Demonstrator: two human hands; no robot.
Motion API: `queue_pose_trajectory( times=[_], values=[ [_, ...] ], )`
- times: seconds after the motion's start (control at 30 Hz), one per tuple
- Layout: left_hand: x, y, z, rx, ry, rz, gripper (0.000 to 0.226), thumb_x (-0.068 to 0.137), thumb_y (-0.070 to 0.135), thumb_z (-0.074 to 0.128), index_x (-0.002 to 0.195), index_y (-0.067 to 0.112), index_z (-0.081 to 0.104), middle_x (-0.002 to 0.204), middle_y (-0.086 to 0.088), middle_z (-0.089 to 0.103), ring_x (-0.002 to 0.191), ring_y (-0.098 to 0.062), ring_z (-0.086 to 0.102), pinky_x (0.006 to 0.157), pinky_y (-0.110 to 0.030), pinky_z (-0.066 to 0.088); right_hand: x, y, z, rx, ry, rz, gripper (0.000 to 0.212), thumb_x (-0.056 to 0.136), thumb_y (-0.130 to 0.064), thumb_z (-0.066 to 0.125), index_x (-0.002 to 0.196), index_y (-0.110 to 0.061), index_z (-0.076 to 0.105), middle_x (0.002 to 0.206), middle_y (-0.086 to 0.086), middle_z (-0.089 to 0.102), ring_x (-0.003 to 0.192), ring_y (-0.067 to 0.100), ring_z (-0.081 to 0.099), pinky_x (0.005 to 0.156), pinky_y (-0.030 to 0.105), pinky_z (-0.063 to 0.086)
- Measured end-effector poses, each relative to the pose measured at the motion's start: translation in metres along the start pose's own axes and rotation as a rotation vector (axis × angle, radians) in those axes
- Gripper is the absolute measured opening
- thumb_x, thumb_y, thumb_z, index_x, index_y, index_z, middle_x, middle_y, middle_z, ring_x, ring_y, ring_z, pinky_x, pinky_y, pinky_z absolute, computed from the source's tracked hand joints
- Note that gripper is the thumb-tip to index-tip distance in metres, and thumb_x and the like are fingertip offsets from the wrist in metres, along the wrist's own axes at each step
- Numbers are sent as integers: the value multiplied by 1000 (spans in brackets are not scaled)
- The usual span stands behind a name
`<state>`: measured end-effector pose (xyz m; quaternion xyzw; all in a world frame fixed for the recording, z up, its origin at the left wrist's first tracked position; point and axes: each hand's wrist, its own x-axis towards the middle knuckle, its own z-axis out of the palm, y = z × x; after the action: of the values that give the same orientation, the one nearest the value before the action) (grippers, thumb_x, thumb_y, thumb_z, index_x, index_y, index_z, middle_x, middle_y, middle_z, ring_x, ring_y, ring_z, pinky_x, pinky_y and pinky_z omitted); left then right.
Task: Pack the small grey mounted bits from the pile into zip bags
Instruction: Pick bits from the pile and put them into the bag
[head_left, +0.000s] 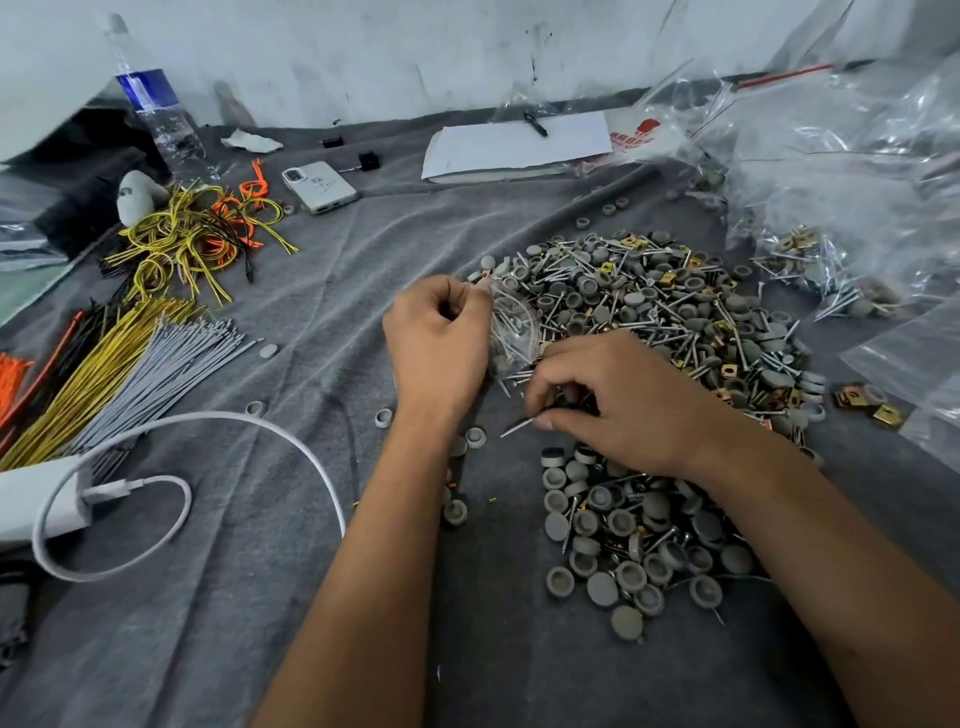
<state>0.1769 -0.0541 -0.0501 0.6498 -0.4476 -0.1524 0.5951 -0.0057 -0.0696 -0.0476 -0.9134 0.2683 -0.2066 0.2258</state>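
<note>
Spread across the wrinkled dark grey cloth (322, 322): a broad pile of small grey round caps, silver screws and brass-coloured square clips (670, 332), trailing down toward the lower right into a looser patch made mostly of grey caps. Round and shallow, some cup-side up showing a hollow, some dome-side up and matt; thin shiny shanks lying crosswise among them.

Left hand (439, 343) at the pile's left edge, fingers curled and pinched closed on the top of a small clear zip bag (511, 327), already holding several screws and a grey cap. Right hand (618, 400) just below the bag, low over the pile, thumb and fingertips closed on a single silver screw (519, 423) pointing left.

Far right: heaped clear plastic bags (841, 171), some filled with the same parts. Left side: bundles of yellow, grey and orange cable ties (124, 364), a white charging cable (218, 426), a white phone (319, 187), a clear water bottle (156, 109).
</note>
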Motion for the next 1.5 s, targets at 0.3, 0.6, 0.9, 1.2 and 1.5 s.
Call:
queue_pose_trajectory(
  times=[0.3,0.6,0.9,1.2,1.5],
  values=[
    [-1,2,-1,6,-117,7,39,94,21,69,59,14,53,50,10,46,51,-10,40,57,-29,38,-1,-1,-8,-1,487,-21,12,82,-9,85,91,-10,78,89,-4,70,81,-4,59,75,11,44],
    [-8,11,1,-54,-336,43,48,97,13,69,55,21,46,43,14,43,42,-2,37,50,-21,37,0,-4,-5,-106,501,-6,15,77,-11,88,89,-11,79,88,0,73,75,3,57,74,9,43],
    [-6,9,-1,-43,-227,9,40,97,14,68,61,11,50,49,10,41,47,-6,35,52,-25,34,0,-2,-7,-51,580,21,11,89,-18,80,95,-9,78,90,0,76,82,10,69,78,21,55],
    [0,2,1,-36,-70,-21,43,93,20,70,57,15,47,51,8,41,52,-12,36,58,-31,37,1,-6,3,-205,140,118,53,75,-79,54,75,-27,64,75,-15,58,74,7,55,69,31,49],
    [0,-1,1,-34,30,-64,40,91,23,70,60,8,50,52,8,41,54,-11,36,59,-32,36,3,-3,9,-250,61,69,19,88,-43,73,79,-32,61,84,-18,52,84,3,48,76,29,47]
  ],
)
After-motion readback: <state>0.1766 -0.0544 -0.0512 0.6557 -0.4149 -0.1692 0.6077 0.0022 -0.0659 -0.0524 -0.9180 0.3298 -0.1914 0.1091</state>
